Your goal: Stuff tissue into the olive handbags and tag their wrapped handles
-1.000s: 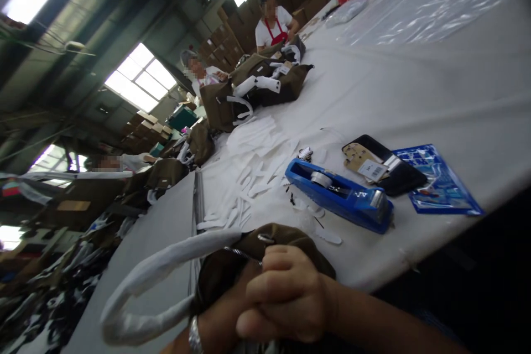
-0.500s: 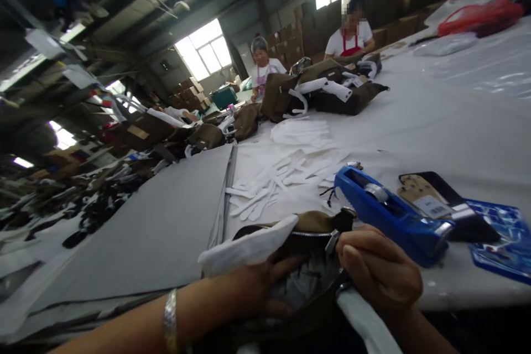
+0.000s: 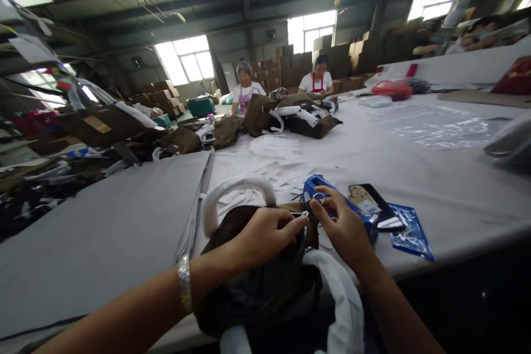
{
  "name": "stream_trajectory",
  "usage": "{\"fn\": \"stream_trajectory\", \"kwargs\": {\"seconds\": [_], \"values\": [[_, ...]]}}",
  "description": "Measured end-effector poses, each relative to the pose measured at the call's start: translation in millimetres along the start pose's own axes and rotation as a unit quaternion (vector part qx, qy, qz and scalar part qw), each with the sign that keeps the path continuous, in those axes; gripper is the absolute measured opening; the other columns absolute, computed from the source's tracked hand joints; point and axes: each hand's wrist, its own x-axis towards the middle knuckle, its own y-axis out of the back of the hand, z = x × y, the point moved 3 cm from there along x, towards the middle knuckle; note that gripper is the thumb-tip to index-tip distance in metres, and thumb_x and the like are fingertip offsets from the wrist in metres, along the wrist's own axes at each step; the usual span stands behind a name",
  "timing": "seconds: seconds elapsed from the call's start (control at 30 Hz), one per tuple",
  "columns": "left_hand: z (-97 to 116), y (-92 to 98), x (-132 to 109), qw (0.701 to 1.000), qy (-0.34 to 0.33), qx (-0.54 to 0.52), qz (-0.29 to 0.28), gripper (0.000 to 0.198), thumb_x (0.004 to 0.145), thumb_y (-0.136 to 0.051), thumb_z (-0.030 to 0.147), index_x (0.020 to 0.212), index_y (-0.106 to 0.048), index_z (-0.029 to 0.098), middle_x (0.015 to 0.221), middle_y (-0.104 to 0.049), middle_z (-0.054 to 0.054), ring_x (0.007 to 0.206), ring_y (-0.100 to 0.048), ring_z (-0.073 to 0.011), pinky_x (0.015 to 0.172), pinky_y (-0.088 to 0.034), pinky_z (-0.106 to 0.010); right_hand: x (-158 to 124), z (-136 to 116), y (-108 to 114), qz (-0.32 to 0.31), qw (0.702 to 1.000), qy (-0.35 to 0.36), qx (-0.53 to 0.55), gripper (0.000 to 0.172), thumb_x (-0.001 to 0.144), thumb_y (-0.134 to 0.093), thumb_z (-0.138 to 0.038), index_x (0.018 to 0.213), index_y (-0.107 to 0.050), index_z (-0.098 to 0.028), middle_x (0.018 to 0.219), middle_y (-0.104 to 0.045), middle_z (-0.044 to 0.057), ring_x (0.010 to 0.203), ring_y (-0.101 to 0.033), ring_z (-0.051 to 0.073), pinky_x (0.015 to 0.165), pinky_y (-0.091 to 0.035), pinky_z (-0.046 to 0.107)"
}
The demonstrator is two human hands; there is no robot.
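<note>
A dark olive bag (image 3: 257, 287) lies at the table's near edge, its zipped top partly open and the inside dark. White-wrapped handles (image 3: 338, 293) arch from both sides of it. My left hand (image 3: 265, 232) reaches over the opening, thumb and fingertips pinched at the zipper (image 3: 305, 214) near the bag's right end. Just beyond, my right hand (image 3: 342, 227) has thumb and forefinger closed on a metal ring (image 3: 318, 198) at that end. Behind my right hand sits a blue tape dispenser (image 3: 317, 183), partly covered.
White paper strips (image 3: 276, 146) lie past the bag. To the right are a dark card with a tag (image 3: 375, 204) and a blue packet (image 3: 410, 229). Olive bags (image 3: 290, 113) are heaped further back. Two people (image 3: 317, 77) work beyond them.
My left hand has come out of the bag's opening to the zipper. My right hand has shifted from the zipper pull to the metal ring. The view has levelled and swung right.
</note>
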Motion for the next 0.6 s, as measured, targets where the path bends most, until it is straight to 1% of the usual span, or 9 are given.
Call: {"fn": "stream_trajectory", "kwargs": {"seconds": [0.07,0.13,0.17,0.3,0.4,0.5,0.6], "values": [[-0.8,-4.5,8.0,0.999,0.031,-0.041,-0.012,0.046,0.092,-0.052,0.055,0.069,-0.061,0.016,0.055,-0.051,0.004,0.049,-0.042,-0.0090,0.046,-0.031,-0.023,0.3,-1.4,-6.5,-0.032,0.999,-0.005,0.017,0.046,0.090,-0.056,-0.061,0.098,-0.068,-0.017,0.082,-0.068,0.005,0.072,-0.062,0.019,0.067,-0.049,0.030],[-0.5,-6.9,12.2,0.998,0.035,-0.047,-0.018,0.042,0.088,-0.057,0.053,0.068,-0.059,0.016,0.054,-0.048,0.005,0.049,-0.039,-0.0084,0.045,-0.028,-0.022,-1.6,-3.7,-10.9,-0.017,0.999,0.001,0.036,0.045,0.091,-0.056,-0.059,0.081,-0.066,-0.017,0.074,-0.065,0.003,0.069,-0.058,0.018,0.065,-0.045,0.028],[0.1,-7.9,12.9,0.999,0.029,-0.040,-0.019,0.041,0.087,-0.059,0.052,0.067,-0.059,0.015,0.054,-0.047,0.005,0.050,-0.038,-0.0083,0.045,-0.027,-0.023,-2.9,-4.8,-12.4,-0.004,0.999,0.003,0.043,0.045,0.091,-0.056,-0.058,0.077,-0.065,-0.017,0.072,-0.064,0.002,0.067,-0.057,0.017,0.064,-0.044,0.027],[3.1,-10.6,9.9,1.000,0.007,-0.011,0.000,0.043,0.088,-0.055,0.049,0.061,-0.056,0.015,0.053,-0.043,0.005,0.051,-0.034,-0.0086,0.048,-0.026,-0.025,-7.6,-8.1,-14.1,0.033,0.998,0.009,0.056,0.044,0.092,-0.057,-0.055,0.073,-0.063,-0.017,0.067,-0.061,-0.001,0.064,-0.053,0.015,0.061,-0.041,0.025],[4.0,-10.0,8.2,1.000,-0.008,0.000,0.013,0.036,0.086,-0.058,0.043,0.063,-0.057,0.015,0.055,-0.046,0.004,0.054,-0.036,-0.0093,0.050,-0.027,-0.025,-9.8,-9.0,-12.8,0.048,0.998,0.014,0.041,0.045,0.093,-0.056,-0.056,0.072,-0.063,-0.017,0.065,-0.061,0.000,0.062,-0.052,0.015,0.059,-0.039,0.026],[0.0,-7.8,10.7,1.000,-0.006,-0.006,-0.005,0.035,0.086,-0.057,0.043,0.063,-0.053,0.016,0.055,-0.043,0.005,0.053,-0.036,-0.0089,0.048,-0.027,-0.024,-11.2,-9.4,-12.0,0.050,0.998,0.029,0.022,0.045,0.094,-0.054,-0.056,0.073,-0.064,-0.018,0.069,-0.066,0.001,0.064,-0.056,0.016,0.059,-0.040,0.026],[-5.6,-3.5,14.5,0.999,-0.007,-0.015,-0.037,0.037,0.088,-0.054,0.046,0.064,-0.049,0.018,0.056,-0.040,0.006,0.052,-0.035,-0.0083,0.046,-0.027,-0.022,-11.1,-10.6,-11.0,0.058,0.997,0.047,-0.003,0.043,0.096,-0.051,-0.055,0.078,-0.068,-0.018,0.071,-0.068,0.002,0.064,-0.059,0.017,0.060,-0.041,0.026]]}}
